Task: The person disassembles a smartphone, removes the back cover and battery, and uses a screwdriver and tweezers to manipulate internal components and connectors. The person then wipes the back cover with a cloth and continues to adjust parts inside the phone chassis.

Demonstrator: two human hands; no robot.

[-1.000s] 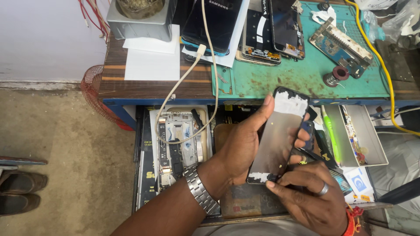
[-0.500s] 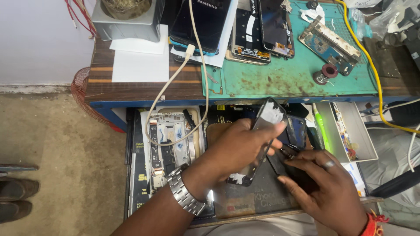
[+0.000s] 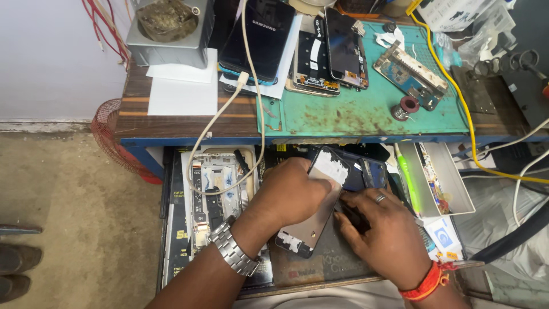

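My left hand [image 3: 289, 194], with a metal watch [image 3: 233, 250] on its wrist, grips a phone screen panel [image 3: 313, 220], back side up, low over the open drawer [image 3: 189, 269]. My right hand [image 3: 384, 232], wearing a ring and a red wrist thread, lies flat beside the panel's right edge, its fingertips touching dark phone parts [image 3: 366, 171] in the drawer. I cannot tell whether it holds anything.
A green work mat [image 3: 366, 109] on the bench holds several phones [image 3: 266, 37], a circuit frame [image 3: 409, 71] and a solder reel [image 3: 407, 106]. A white cable [image 3: 220, 123] hangs into the drawer over a bare phone frame [image 3: 214, 194]. A white parts tray [image 3: 437, 177] sits right.
The panel was held upright above the drawer; my left hand has tilted it flat and lowered it. My right hand has dropped from the panel's lower edge into the drawer.
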